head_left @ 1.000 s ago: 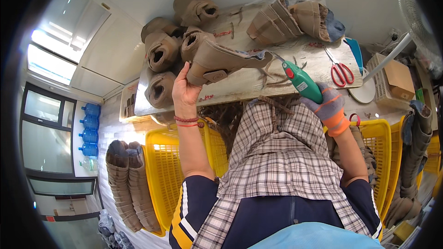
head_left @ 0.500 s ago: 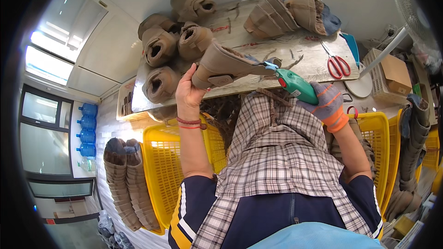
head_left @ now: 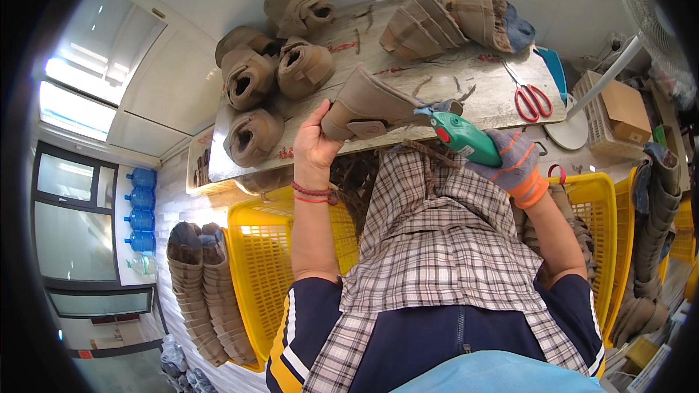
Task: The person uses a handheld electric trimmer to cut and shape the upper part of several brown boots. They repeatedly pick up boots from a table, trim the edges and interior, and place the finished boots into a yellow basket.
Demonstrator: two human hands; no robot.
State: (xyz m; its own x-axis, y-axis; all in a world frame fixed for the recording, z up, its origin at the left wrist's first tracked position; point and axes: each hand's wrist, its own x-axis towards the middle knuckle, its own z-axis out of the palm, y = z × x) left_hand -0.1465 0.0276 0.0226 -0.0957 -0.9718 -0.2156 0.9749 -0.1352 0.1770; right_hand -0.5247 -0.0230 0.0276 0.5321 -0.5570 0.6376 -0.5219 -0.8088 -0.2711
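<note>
My bare left hand point(head_left: 316, 140) grips one end of a brown fabric piece with an oval patch, which looks like a shoe upper point(head_left: 375, 104), above the table's front edge. In my right hand point(head_left: 515, 162), gloved in grey and orange, are green cordless electric scissors point(head_left: 467, 138). Their blade end meets the dark-edged far end of the upper; the exact contact is hidden. Several similar rounded uppers point(head_left: 247, 81) with dark openings sit at the table's left. Nested brown uppers point(head_left: 419, 29) lie at the back right.
Red-handled scissors point(head_left: 534, 102) and thin brown offcuts point(head_left: 466, 93) lie on the worn table point(head_left: 349, 127). Yellow plastic baskets point(head_left: 258, 276) stand on both sides of me, with stacked uppers point(head_left: 195, 287) beside the left one. A fan point(head_left: 652, 22) is at the right.
My left hand and the upper have moved slightly right. The green scissors now overlap more of the upper's far end; my right hand has barely moved.
</note>
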